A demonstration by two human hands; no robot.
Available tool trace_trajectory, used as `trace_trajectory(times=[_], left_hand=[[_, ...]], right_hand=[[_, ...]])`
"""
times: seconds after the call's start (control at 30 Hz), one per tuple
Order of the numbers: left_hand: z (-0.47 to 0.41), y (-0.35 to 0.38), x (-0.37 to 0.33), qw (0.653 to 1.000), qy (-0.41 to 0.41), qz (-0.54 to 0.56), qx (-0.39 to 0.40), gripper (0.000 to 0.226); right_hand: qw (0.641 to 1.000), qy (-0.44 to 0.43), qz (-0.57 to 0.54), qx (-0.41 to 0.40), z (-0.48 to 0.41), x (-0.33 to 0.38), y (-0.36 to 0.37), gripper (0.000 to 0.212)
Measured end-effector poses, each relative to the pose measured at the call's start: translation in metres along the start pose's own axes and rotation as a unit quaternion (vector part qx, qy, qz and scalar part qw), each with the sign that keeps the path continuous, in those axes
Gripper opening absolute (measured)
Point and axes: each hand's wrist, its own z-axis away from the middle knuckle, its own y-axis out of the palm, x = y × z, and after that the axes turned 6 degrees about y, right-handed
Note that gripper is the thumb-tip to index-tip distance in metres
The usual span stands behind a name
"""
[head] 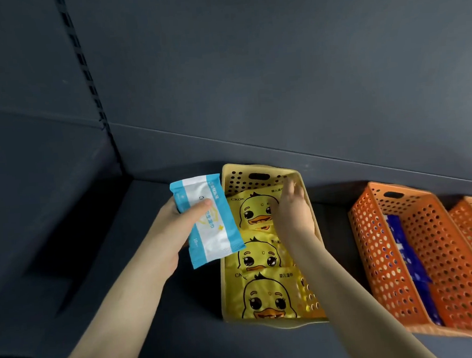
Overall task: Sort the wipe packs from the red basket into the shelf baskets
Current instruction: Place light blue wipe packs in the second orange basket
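Inside yellow basket (246, 179), duck packs (268, 296).

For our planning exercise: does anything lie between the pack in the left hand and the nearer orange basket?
Yes: the yellow basket and the right hand over it lie between that pack and the orange basket.

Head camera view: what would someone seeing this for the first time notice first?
The yellow basket at the middle of the dark shelf stands out, filled with yellow duck-print packs, with the right hand reaching over its far end. Just left of it, the left hand holds up a blue and white wipe pack. At the right sits an orange basket with dark blue packs inside.
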Motion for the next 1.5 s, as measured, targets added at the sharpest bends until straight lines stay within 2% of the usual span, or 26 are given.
trace_trajectory(times=[0.07,0.13,0.2,0.33,0.73,0.87,1.0,1.17,1.33,1.4,1.5], left_hand=[[-0.002,-0.003,0.000,1.000,-0.002,-0.003,0.008,0.017],[-0.005,-0.006,0.000,1.000,-0.006,-0.005,0.005,0.017],[-0.007,-0.007,0.000,1.000,-0.007,-0.003,0.001,0.017],[-0.010,-0.007,0.001,1.000,-0.014,-0.003,0.007,0.016],[-0.016,-0.002,0.004,1.000,-0.019,0.006,-0.003,0.023],[-0.013,-0.001,0.001,0.999,-0.021,0.020,-0.017,0.026],[-0.009,-0.006,0.000,0.999,-0.016,0.024,-0.044,0.030],[0.001,-0.012,0.003,0.997,-0.019,0.032,-0.065,0.026],[0.011,-0.008,0.002,0.997,-0.015,0.040,-0.069,0.022],[0.015,-0.004,-0.001,0.997,-0.007,0.046,-0.065,0.023],[0.020,0.004,-0.005,0.997,0.003,0.060,-0.052,0.029]], right_hand=[[0.994,-0.039,0.100,-0.006,0.004,-0.002,0.005,0.046],[0.978,-0.097,0.179,-0.045,0.006,-0.002,0.007,0.043],[0.971,-0.109,0.209,-0.032,0.006,-0.002,0.008,0.049],[0.991,-0.060,0.089,0.084,0.007,-0.006,0.025,0.062],[0.994,-0.031,0.062,0.086,-0.001,-0.005,0.043,0.063],[0.993,-0.037,0.052,0.100,-0.004,-0.005,0.034,0.061],[0.995,-0.068,0.041,0.067,0.005,-0.006,0.028,0.054],[0.989,-0.073,-0.014,0.126,0.004,-0.006,0.031,0.047],[0.990,-0.062,-0.003,0.128,0.006,-0.005,0.028,0.048],[0.985,-0.040,-0.049,0.163,0.006,-0.002,0.016,0.047],[0.955,-0.021,-0.221,0.196,0.027,0.001,-0.029,0.039]])
